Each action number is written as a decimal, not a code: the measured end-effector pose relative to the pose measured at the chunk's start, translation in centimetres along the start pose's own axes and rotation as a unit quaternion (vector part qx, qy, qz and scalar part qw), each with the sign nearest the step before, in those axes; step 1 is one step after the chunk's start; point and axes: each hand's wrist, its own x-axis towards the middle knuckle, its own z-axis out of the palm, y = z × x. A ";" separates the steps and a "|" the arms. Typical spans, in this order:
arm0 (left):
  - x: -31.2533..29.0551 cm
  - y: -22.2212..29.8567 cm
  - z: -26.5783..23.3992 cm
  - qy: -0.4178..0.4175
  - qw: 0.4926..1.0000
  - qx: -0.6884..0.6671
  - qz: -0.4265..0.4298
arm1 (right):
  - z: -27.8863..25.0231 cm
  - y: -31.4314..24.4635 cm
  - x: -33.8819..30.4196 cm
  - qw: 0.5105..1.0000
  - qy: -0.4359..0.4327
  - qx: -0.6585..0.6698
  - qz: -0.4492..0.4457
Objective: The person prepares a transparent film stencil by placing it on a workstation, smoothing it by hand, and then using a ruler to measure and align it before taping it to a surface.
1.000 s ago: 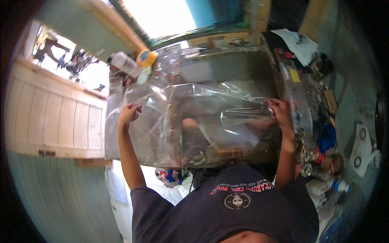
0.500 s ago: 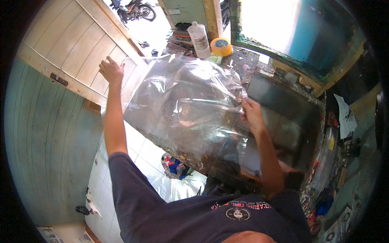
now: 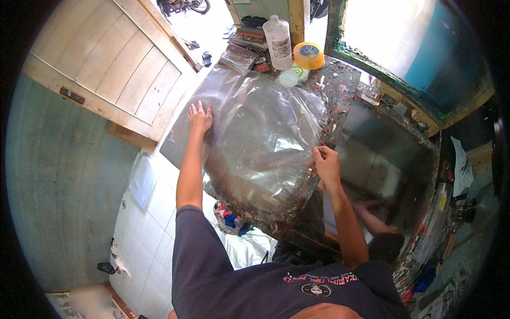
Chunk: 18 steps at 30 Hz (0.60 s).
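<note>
A wrinkled sheet of clear plastic film [image 3: 255, 135] lies spread over the dark, paint-specked worktable [image 3: 340, 80]. With fingers spread, my left hand [image 3: 200, 118] rests flat on the film's left part. At the film's right edge, my right hand [image 3: 326, 164] is closed in a pinch on it. Just right of that hand, a dark glossy panel [image 3: 388, 154] reflects an arm. A yellow roll of tape [image 3: 309, 56] and a white plastic bottle [image 3: 278, 42] stand at the table's far side, beyond the film. Beside the tape is a small pale round item [image 3: 288, 78].
Stacked flat pieces [image 3: 247, 50] sit left of the bottle. A paint-stained frame [image 3: 388, 64] leans at the far right. To the left is a pale door [image 3: 117, 64]. A bag of colourful scraps [image 3: 231, 219] is below the table's near edge, above the white tiled floor [image 3: 143, 239].
The film has come down from a lifted, billowing state onto the table. My left hand has moved right and nearer, from the air onto the film. My right hand has lowered slightly.
</note>
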 end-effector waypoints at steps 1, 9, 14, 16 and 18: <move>1.0 0.8 0.4 0.000 1.000 0.001 0.024 | -0.1 0.0 0.2 1.000 0.010 -0.021 -0.013; -2.4 4.3 -0.5 0.058 0.997 0.022 0.052 | -1.2 -1.8 -1.4 0.917 0.033 -0.389 -0.089; -6.1 3.5 -0.1 0.002 0.996 -0.007 0.094 | 0.3 0.0 -1.9 0.762 -0.017 -0.517 -0.389; -5.6 3.7 0.3 0.004 0.996 -0.014 0.090 | 0.7 1.3 -1.8 0.781 -0.038 -0.501 -0.370; -5.0 3.6 0.0 0.007 0.996 -0.030 0.089 | 0.9 1.6 -1.8 0.768 -0.020 -0.520 -0.372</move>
